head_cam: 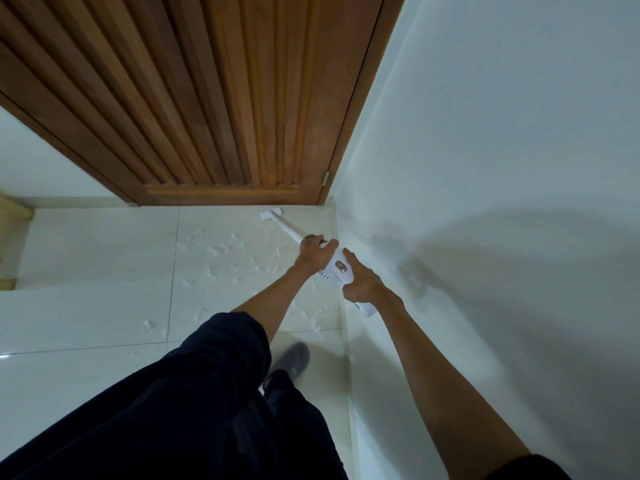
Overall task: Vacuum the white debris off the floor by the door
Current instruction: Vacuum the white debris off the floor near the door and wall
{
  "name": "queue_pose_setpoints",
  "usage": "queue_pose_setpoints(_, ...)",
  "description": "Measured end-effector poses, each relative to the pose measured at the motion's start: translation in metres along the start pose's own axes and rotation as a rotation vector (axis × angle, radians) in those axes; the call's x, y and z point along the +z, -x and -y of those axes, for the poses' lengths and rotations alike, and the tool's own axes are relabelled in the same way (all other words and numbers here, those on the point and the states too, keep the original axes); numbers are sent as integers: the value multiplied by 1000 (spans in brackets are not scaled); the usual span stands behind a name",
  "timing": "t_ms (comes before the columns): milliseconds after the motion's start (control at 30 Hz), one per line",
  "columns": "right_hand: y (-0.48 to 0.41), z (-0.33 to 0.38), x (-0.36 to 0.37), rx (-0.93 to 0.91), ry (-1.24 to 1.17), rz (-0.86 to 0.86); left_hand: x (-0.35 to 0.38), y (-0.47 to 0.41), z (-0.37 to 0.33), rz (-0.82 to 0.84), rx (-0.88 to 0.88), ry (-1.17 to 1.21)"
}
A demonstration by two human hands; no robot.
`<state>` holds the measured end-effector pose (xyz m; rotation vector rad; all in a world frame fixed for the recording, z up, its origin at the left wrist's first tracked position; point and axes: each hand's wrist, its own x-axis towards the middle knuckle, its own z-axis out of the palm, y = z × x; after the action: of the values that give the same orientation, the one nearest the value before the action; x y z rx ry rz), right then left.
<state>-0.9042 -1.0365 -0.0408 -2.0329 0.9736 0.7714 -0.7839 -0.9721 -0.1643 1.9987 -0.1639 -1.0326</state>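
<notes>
A white stick vacuum point(336, 268) slants from my hands down to the floor. Its flat head point(270, 215) rests on the tile just in front of the brown wooden door point(214, 98). My left hand point(313, 256) grips the front of the vacuum body where the tube joins. Behind it, my right hand point(360, 284) wraps around the handle at the rear. White debris point(221, 249) lies scattered in small clumps over the pale floor tiles to the left of the vacuum, with more debris near my legs.
A white wall point(485, 202) runs close along the right side, meeting the door frame in the corner. My dark trouser leg point(194, 393) and grey shoe point(294, 362) stand on the tiles. A light wooden object point(14, 216) sits at the far left edge.
</notes>
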Motion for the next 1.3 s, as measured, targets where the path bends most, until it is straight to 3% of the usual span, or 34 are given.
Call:
queue_pose_setpoints(433, 20, -9, -9, 17, -7, 44, 19, -2, 13, 21, -94, 68)
queue_pose_setpoints(633, 23, -17, -20, 31, -25, 8, 26, 14, -17, 65, -47, 44)
queue_pose_setpoints(1100, 14, -4, -17, 41, -70, -7, 21, -13, -13, 46, -13, -19)
queue_pose_setpoints(1300, 24, -20, -20, 59, -113, -59, 43, -14, -16, 129, -33, -39)
